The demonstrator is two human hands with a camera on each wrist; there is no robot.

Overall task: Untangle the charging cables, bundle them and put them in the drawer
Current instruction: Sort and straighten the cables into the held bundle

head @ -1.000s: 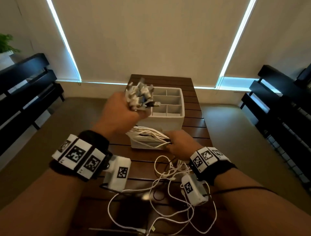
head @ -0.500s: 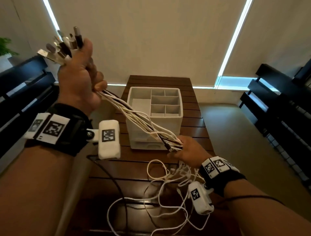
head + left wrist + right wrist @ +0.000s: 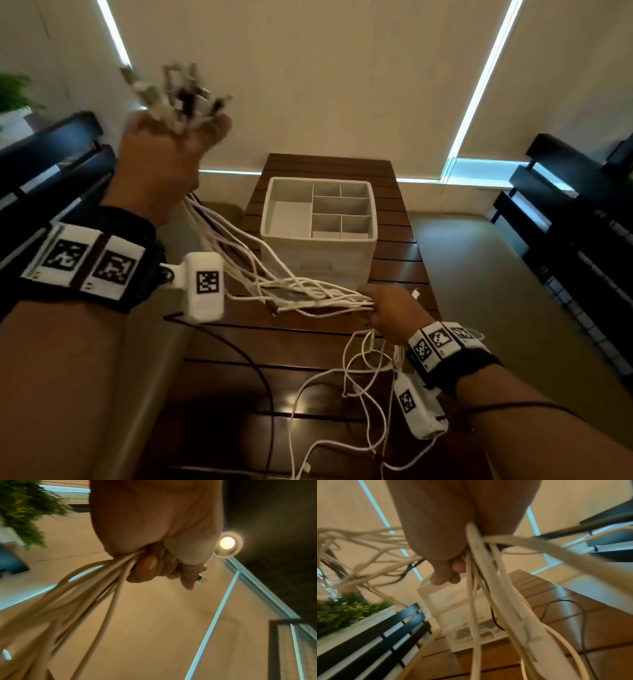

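Observation:
My left hand (image 3: 171,150) is raised high at the left and grips a bunch of white charging cables (image 3: 260,274) just below their plugs (image 3: 178,92), which stick out blurred above the fist. The left wrist view shows the fingers (image 3: 154,566) curled round the cables (image 3: 96,588). The strands run down and right to my right hand (image 3: 387,311), which grips them low over the table in front of the white organiser box (image 3: 318,246). In the right wrist view the fingers (image 3: 447,574) close on the cables (image 3: 488,588). Loose loops (image 3: 359,383) hang below onto the table.
The box has open top compartments and a closed drawer front (image 3: 317,269) facing me, on a dark slatted wooden table (image 3: 397,205). Black benches (image 3: 565,222) stand at both sides. A thin black wire (image 3: 253,363) crosses the near table. A plant (image 3: 13,92) sits at far left.
My left hand has lifted the plug ends up and to the left away from the box, stretching the cables out. The right hand has slid a little right along them, staying low.

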